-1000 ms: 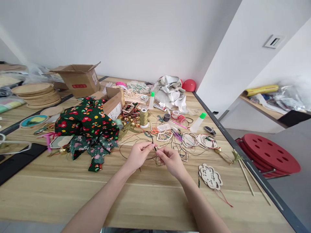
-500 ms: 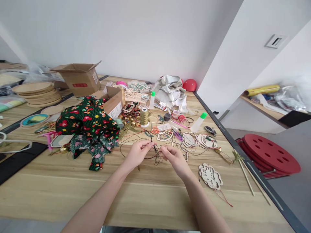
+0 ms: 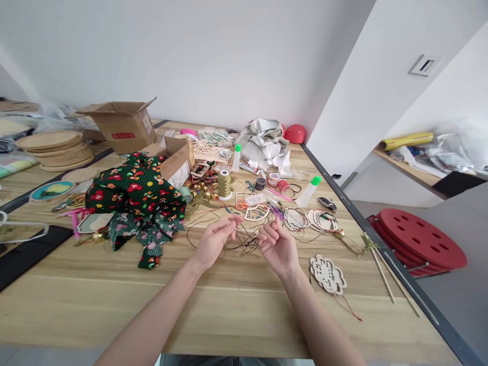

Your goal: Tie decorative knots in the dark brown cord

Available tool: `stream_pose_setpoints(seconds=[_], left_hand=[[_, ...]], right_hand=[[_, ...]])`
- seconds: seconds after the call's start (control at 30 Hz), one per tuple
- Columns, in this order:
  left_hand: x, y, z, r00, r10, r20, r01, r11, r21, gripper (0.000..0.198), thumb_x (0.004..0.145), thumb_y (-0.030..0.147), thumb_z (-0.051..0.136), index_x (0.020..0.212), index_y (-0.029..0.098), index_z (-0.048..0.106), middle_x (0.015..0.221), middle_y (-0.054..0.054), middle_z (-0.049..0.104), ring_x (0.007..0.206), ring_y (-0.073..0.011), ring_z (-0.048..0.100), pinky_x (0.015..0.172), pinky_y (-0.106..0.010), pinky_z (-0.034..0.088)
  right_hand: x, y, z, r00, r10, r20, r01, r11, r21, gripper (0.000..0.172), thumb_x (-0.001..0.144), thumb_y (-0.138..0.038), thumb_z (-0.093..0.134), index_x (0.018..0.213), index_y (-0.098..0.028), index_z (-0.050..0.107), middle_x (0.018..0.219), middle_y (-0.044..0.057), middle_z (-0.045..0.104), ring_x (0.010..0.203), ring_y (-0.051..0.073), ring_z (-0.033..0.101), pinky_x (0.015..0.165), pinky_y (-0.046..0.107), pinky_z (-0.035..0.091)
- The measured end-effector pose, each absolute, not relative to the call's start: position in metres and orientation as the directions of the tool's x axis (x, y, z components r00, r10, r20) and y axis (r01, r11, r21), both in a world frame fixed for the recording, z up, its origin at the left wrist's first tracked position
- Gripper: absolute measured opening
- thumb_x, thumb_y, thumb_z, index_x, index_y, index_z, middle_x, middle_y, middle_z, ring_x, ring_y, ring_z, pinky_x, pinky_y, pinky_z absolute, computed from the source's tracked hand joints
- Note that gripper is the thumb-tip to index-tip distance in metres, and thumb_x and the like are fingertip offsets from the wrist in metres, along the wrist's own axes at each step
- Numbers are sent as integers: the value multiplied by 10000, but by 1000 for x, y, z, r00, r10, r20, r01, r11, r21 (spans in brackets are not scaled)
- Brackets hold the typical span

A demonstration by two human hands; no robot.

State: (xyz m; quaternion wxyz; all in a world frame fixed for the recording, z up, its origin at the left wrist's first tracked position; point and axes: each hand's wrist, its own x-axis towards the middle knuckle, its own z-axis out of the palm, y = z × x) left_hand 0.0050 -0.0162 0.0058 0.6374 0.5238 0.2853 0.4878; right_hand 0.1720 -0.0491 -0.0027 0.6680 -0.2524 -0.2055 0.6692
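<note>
A tangle of thin black cord [image 3: 248, 244] lies on the wooden table between my hands, with loops spreading to the left. At its left side is my left hand [image 3: 217, 240], its fingers loosely stretched and apart, with nothing visible in them. My right hand [image 3: 280, 249] is by the tangle's right side, index finger raised and the other fingers loosely bent; no cord shows gripped there. Just beyond my hands are a cut-out wooden fan-shaped piece [image 3: 256, 213], orange-handled scissors [image 3: 241, 204] and purple-handled scissors [image 3: 277, 212].
Patterned dark green cloth [image 3: 133, 190] and a small open carton [image 3: 177, 165] lie to the left. A gold thread spool [image 3: 224, 184] stands behind the tangle. Green-capped bottles [image 3: 308, 192] stand farther back. A scalloped wooden tag [image 3: 328, 275] and thin sticks [image 3: 394, 277] lie right.
Both hands have loosened from their pinch on the black cord and turned, fingers lifting. The cord bundle that was raised between them now lies lower, spread on the table.
</note>
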Motion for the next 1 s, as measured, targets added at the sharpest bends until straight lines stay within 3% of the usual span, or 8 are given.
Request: stream_pose_setpoints(seconds=[0.1,0.2,0.3,0.5,0.67,0.8,0.9,1.0], left_hand=[[6,-18,7,416,907,64,-558,199,806,320,781,351,611,551,161,496,673,-27,545,687,-151,546,737,-326,445],[6,-18,5,450,892,39,-603,271,750,340,790,342,611,546,164,455,463,60,281,430,-79,322,503,-256,360],[3,-17,6,410,909,79,-602,204,772,354,780,316,628,523,155,446,473,56,271,438,-71,265,463,-239,270],[-2,-14,11,349,932,101,-538,111,835,367,754,334,644,522,161,418,472,64,267,440,-66,262,465,-241,238],[5,-19,8,410,910,62,-289,66,955,338,816,389,561,605,185,396,484,88,256,418,-66,230,440,-217,217],[9,-25,8,383,914,134,159,-209,965,226,813,392,562,728,193,499,620,47,488,507,-93,401,493,-216,297],[8,-24,4,443,885,141,343,-313,885,320,844,433,495,658,186,579,604,10,566,531,-120,456,517,-230,316],[7,-21,-3,501,865,-1,371,-213,904,492,839,518,455,536,166,617,500,-24,558,486,-137,470,485,-238,310]], right_hand=[[167,-48,-8,28,998,-60,-745,-19,-666,269,835,-345,594,621,-224,485,498,-84,138,413,118,167,507,271,428],[166,-49,-9,51,998,-48,-730,4,-683,286,828,-359,602,603,-220,491,490,-86,110,427,117,113,478,264,390],[167,-50,-7,47,998,-28,-744,17,-667,288,789,-341,643,581,-208,495,499,-82,113,446,113,92,421,239,299],[173,-51,-3,28,999,29,-668,40,-743,269,735,-304,677,561,-200,500,489,-84,120,443,99,106,417,239,221],[170,-52,-2,11,998,62,-603,57,-795,307,739,-370,691,557,-199,513,469,-83,183,430,92,161,450,247,264],[160,-56,-1,-48,995,87,-573,44,-819,287,737,-389,698,574,-199,559,468,-71,282,433,91,241,518,277,345],[156,-60,1,-80,991,108,-519,51,-854,282,739,-401,692,578,-199,581,516,-29,411,495,125,382,572,303,388],[157,-61,3,-79,990,115,-448,68,-892,289,754,-427,668,584,-202,602,559,4,486,588,170,487,637,330,424]])
